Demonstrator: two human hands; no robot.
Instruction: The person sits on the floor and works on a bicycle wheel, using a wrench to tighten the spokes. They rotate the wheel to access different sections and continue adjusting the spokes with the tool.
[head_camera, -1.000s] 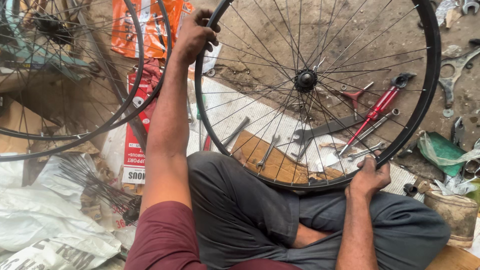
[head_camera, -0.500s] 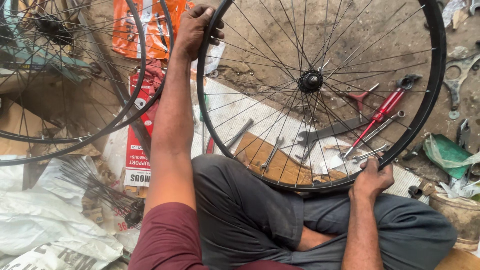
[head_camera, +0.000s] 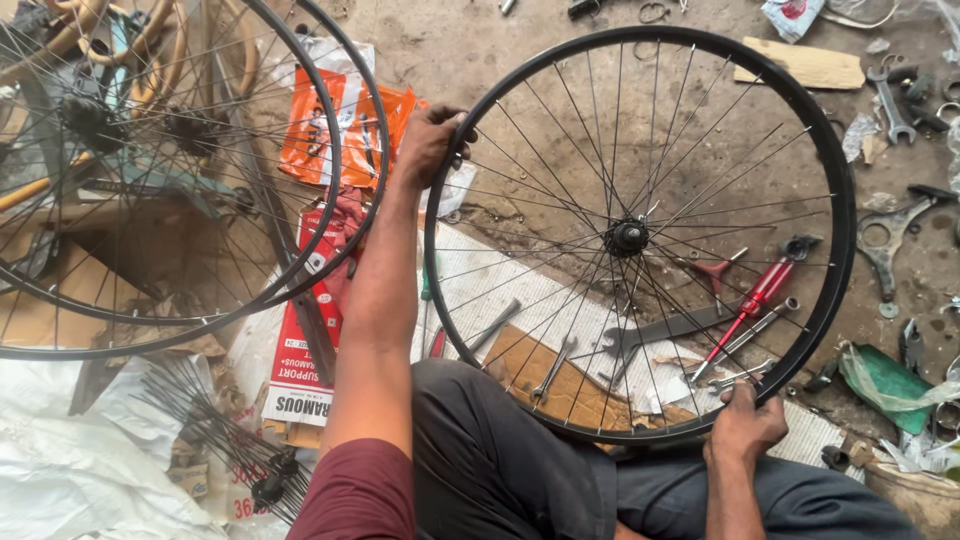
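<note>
A black spoked bicycle wheel (head_camera: 836, 200) stands upright across my lap, its hub (head_camera: 627, 238) near the middle of the view. My left hand (head_camera: 432, 142) grips the rim at its upper left. At the lower right of the same rim, my right hand (head_camera: 745, 425) is closed on it. My legs in dark grey trousers (head_camera: 500, 470) lie under the wheel.
Two more spoked wheels (head_camera: 330, 180) lean at the left, with loose spokes (head_camera: 220, 440) on white sacking below. Wrenches (head_camera: 670, 330), a red-handled tool (head_camera: 752, 302), orange packets (head_camera: 330, 125) and cardboard (head_camera: 560, 385) lie on the dirt floor. More spanners (head_camera: 890, 100) lie scattered at the right.
The wheel sits lower and further right in the view, its whole rim now visible. Both hands keep their hold on the rim.
</note>
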